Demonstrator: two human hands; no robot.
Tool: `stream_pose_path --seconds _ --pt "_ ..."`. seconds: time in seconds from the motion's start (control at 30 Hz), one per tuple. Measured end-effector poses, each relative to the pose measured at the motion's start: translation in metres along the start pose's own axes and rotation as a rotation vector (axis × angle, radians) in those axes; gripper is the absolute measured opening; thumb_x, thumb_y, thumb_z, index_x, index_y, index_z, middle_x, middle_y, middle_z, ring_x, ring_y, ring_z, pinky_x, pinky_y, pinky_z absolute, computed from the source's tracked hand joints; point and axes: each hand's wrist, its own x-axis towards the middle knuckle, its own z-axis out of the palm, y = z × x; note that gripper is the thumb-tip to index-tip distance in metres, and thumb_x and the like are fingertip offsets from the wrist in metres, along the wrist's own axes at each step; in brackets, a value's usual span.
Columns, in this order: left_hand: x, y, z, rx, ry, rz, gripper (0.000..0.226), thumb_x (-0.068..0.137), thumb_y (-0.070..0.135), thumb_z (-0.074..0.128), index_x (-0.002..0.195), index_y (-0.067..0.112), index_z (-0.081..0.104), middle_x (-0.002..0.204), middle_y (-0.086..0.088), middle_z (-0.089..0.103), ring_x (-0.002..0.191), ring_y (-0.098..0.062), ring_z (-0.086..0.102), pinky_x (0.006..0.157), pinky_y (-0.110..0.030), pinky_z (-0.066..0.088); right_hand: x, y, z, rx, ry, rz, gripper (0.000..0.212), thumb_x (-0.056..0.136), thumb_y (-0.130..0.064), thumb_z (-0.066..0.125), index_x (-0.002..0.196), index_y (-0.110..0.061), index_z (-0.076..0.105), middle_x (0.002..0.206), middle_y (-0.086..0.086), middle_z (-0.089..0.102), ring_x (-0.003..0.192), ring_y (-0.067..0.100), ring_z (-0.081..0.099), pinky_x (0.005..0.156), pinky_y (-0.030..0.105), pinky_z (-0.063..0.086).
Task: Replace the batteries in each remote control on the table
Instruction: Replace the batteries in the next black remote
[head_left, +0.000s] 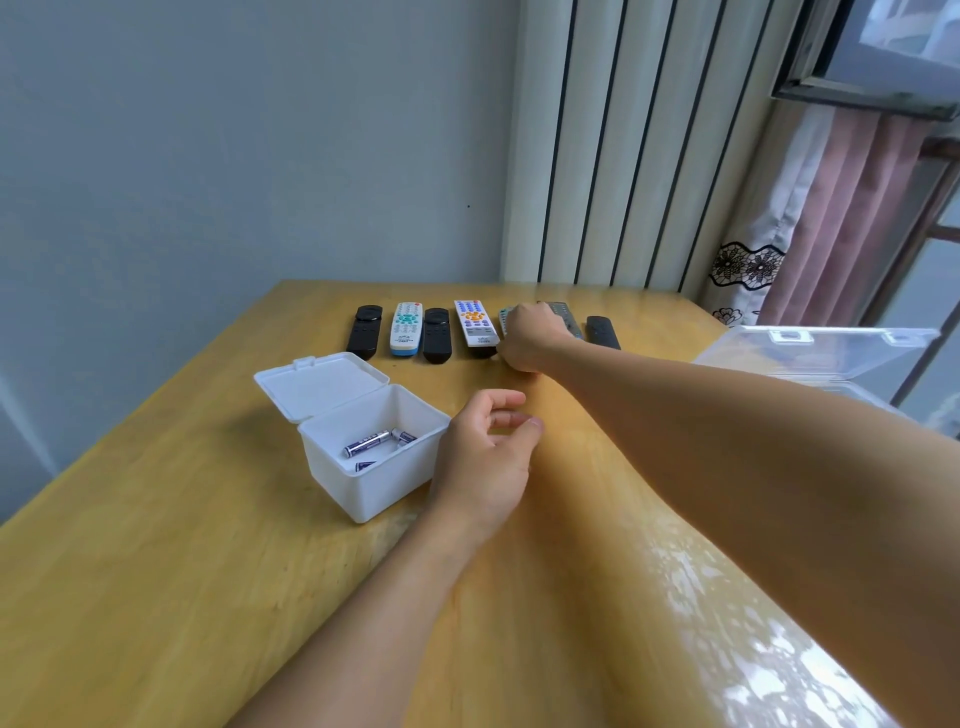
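Observation:
Several remotes lie in a row at the far side of the wooden table (156, 545): a black one (364, 331), a white one with teal buttons (405, 329), another black one (436, 335), a white one with orange buttons (475, 323), a grey one (565, 315) and a black one (602, 331). My right hand (530, 335) reaches over a light grey remote (503, 318) between the orange-buttoned and grey ones, fingers curled down on it; the grip itself is hidden. My left hand (485, 457) hovers beside the white box (363, 483), fingers loosely curled, holding nothing. Batteries (366, 443) lie inside the box.
The white box's hinged lid (319, 382) stands open toward the far left. A clear plastic case (826, 353) with its lid up sits at the table's right edge. A wall, a radiator-like panel and curtains stand behind the table.

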Motion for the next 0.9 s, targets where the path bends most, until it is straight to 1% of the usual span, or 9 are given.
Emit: stream_pose_path --seconds 0.17,0.27,0.4,0.47,0.53,0.63,0.73,0.8,0.9 --pt "0.001 -0.002 0.0 0.019 0.001 0.003 0.02 0.094 0.021 0.066 0.111 0.03 0.063 0.104 0.004 0.07 0.093 -0.019 0.07 0.08 -0.041 0.06 -0.005 0.005 0.003 0.019 0.05 0.004 0.019 0.095 -0.016 0.064 0.11 -0.005 0.063 0.092 0.009 0.059 0.08 0.023 0.057 0.058 0.029 0.044" --pt "-0.001 0.0 0.0 -0.004 0.007 -0.015 0.019 0.094 0.02 0.066 0.111 0.028 0.064 0.104 0.002 0.07 0.094 -0.02 0.07 0.073 -0.033 0.06 -0.011 0.007 -0.004 0.12 0.159 -0.002 0.007 0.095 -0.012 0.062 0.096 -0.006 0.066 0.091 0.011 0.065 0.072 0.022 0.057 0.055 0.027 0.044" --pt "-0.002 0.001 0.0 -0.003 0.016 -0.027 0.017 0.095 0.019 0.065 0.11 0.027 0.064 0.104 0.001 0.07 0.093 -0.021 0.071 0.074 -0.033 0.058 -0.029 0.008 -0.051 0.253 0.323 -0.049 0.031 0.091 -0.02 0.071 0.064 -0.011 0.057 0.064 0.003 0.058 0.054 0.018 0.051 0.044 0.028 0.036" --pt "-0.002 0.003 0.0 -0.009 0.016 -0.037 0.012 0.098 0.022 0.061 0.109 0.025 0.065 0.106 -0.002 0.069 0.091 -0.018 0.07 0.071 -0.033 0.057 -0.051 0.011 -0.086 0.297 0.446 -0.083 0.023 0.092 -0.026 0.061 0.074 -0.011 0.065 0.066 0.003 0.062 0.059 0.024 0.06 0.049 0.037 0.05" --pt "-0.003 0.007 0.0 -0.101 0.018 -0.079 0.016 0.104 0.028 0.052 0.107 0.019 0.064 0.106 -0.008 0.067 0.088 -0.02 0.068 0.066 -0.032 0.055 -0.086 0.018 -0.119 0.365 0.531 -0.112 0.026 0.094 -0.031 0.053 0.085 -0.012 0.068 0.07 0.003 0.065 0.058 0.02 0.06 0.048 0.034 0.053" --pt "-0.004 0.018 -0.005 -0.409 -0.026 -0.241 0.052 0.105 0.049 0.037 0.117 0.006 0.061 0.112 -0.02 0.066 0.091 -0.029 0.067 0.064 -0.038 0.058 -0.147 0.039 -0.151 0.797 0.253 -0.18 0.034 0.101 -0.031 0.054 0.087 -0.003 0.067 0.059 -0.001 0.057 0.046 0.011 0.042 0.041 0.02 0.032" --pt "-0.017 0.034 -0.015 -0.678 -0.445 -0.475 0.085 0.097 0.067 0.031 0.131 -0.007 0.057 0.125 -0.03 0.065 0.095 -0.039 0.068 0.065 -0.041 0.062 -0.187 0.062 -0.137 1.221 -0.239 -0.101 0.036 0.103 -0.032 0.052 0.082 -0.004 0.062 0.054 0.003 0.043 0.043 0.01 0.028 0.04 0.02 0.02" --pt "-0.03 0.047 -0.014 -0.579 -0.68 -0.501 0.074 0.097 0.056 0.038 0.131 -0.006 0.06 0.119 -0.029 0.066 0.085 -0.038 0.07 0.062 -0.037 0.061 -0.199 0.07 -0.107 1.246 -0.298 -0.05 0.037 0.103 -0.034 0.052 0.077 -0.01 0.06 0.054 0.004 0.039 0.044 0.011 0.028 0.038 0.019 0.021" --pt "-0.046 0.051 0.001 -0.408 -0.664 -0.477 0.05 0.099 0.032 0.044 0.132 -0.003 0.057 0.103 -0.024 0.07 0.07 -0.03 0.068 0.057 -0.034 0.057 -0.207 0.075 -0.07 1.121 -0.101 -0.014 0.031 0.102 -0.036 0.055 0.085 -0.012 0.065 0.057 0.0 0.05 0.051 0.015 0.046 0.044 0.024 0.033"
